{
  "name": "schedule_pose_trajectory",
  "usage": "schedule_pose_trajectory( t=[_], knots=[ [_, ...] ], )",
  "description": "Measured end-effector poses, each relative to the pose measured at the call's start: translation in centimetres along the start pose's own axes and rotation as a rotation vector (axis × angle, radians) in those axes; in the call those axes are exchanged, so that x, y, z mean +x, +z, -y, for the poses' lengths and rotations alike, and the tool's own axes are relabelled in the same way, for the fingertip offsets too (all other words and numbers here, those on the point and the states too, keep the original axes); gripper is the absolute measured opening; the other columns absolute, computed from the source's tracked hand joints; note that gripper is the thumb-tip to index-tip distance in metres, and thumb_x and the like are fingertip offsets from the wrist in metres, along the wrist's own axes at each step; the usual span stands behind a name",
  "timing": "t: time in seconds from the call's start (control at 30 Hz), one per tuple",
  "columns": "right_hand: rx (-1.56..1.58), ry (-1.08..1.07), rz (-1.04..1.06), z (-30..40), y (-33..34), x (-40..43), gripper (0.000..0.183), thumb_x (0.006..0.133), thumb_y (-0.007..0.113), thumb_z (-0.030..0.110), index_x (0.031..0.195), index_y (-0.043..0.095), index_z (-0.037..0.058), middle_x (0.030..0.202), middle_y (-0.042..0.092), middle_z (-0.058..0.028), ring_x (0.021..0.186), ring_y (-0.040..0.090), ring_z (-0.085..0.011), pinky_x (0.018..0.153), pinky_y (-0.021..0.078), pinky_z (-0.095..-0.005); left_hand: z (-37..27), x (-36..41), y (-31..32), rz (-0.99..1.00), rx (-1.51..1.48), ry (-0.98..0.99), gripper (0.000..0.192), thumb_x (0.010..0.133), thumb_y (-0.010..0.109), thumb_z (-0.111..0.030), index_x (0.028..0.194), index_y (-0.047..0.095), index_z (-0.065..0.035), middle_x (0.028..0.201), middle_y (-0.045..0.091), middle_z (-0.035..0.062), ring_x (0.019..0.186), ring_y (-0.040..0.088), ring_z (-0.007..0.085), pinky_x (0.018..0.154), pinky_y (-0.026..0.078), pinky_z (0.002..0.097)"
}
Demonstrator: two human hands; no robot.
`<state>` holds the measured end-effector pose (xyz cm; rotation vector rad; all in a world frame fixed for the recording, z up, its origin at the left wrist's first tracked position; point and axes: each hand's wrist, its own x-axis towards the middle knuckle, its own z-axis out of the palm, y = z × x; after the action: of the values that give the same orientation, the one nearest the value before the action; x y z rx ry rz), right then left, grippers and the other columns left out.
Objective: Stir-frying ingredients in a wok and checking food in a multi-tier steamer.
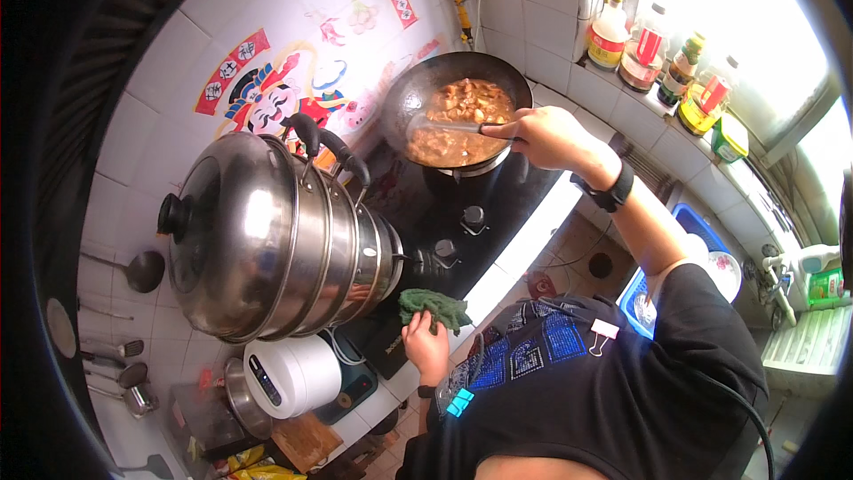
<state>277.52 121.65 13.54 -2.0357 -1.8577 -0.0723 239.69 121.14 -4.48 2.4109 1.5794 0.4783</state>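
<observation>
My right hand [548, 138] grips the handle of a metal cooking spatula [448, 125], whose head reaches into a dark wok [406, 90]. Chunks of food in brown sauce [470, 107] fill much of the wok, which sits on the far burner of a black gas stove [400, 180]. Down by the stove's front edge, my left hand [426, 345] holds a bunched green cloth [433, 309]. Beyond that hand, on the stove's other side, stands a tall stainless steel steamer pot [266, 240] with its domed lid on. Two control knobs [473, 217] show between my hands.
A white rice cooker [293, 373] stands beside the steamer, near a wooden cutting board [306, 440]. Sauce bottles [643, 53] line the window ledge. Ladles [145, 271] and other utensils hang on the tiled wall. A blue basket [636, 310] with dishes is at my right side.
</observation>
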Motion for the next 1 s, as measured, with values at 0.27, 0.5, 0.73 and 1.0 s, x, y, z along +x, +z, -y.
schedule_pose_trajectory(
  t=[0.27, 0.5, 0.73, 1.0],
  knots=[
    [-0.263, 0.021, 0.011, -1.3, -7.3, -4.6, 0.050, 0.064, 0.059, -0.006, 0.099, 0.072, 0.0280, 0.075, 0.052, -0.0075, 0.070, 0.058, -0.0262, 0.059, 0.0464, -0.0367, 0.1, 0.1, 0.1, 0.018, -0.009, 0.007, 0.032, 0.073, 0.064, -0.016, 0.102, 0.068, -0.0043, 0.111, 0.062, 0.0129, 0.095, 0.055, 0.0326, 0.085, 0.047, 0.0384],
    [-0.196, 0.174, -0.048, -0.1, -11.9, -8.2, 0.036, 0.073, 0.064, 0.003, 0.103, 0.070, 0.0210, 0.072, 0.060, -0.0117, 0.068, 0.060, -0.0277, 0.060, 0.0475, -0.0358, -0.1, 0.1, -0.1, 0.032, -0.004, 0.027, 0.032, 0.073, 0.063, -0.016, 0.102, 0.067, -0.0036, 0.110, 0.061, 0.0138, 0.095, 0.055, 0.0337, 0.084, 0.046, 0.0384],
    [-0.205, 0.244, 0.065, 1.1, -9.4, -8.3, 0.039, 0.072, 0.065, 0.006, 0.106, 0.069, 0.0240, 0.068, 0.055, -0.0100, 0.064, 0.057, -0.0279, 0.060, 0.0454, -0.0379, 0.1, 0.1, 0.0, 0.025, 0.003, 0.036, 0.030, 0.073, 0.064, -0.016, 0.101, 0.067, -0.0039, 0.109, 0.062, 0.0139, 0.094, 0.055, 0.0335, 0.083, 0.046, 0.0384],
    [0.085, 0.357, -0.023, 0.2, -0.9, -4.6, 0.036, 0.080, 0.057, 0.010, 0.115, 0.063, 0.0150, 0.078, 0.065, -0.0166, 0.075, 0.063, -0.0325, 0.070, 0.0508, -0.0388, 0.1, 0.1, 0.3, 0.006, 0.002, 0.036, 0.030, 0.073, 0.064, -0.016, 0.100, 0.068, -0.0048, 0.109, 0.062, 0.0129, 0.094, 0.056, 0.0328, 0.084, 0.047, 0.0379]
  ],
)
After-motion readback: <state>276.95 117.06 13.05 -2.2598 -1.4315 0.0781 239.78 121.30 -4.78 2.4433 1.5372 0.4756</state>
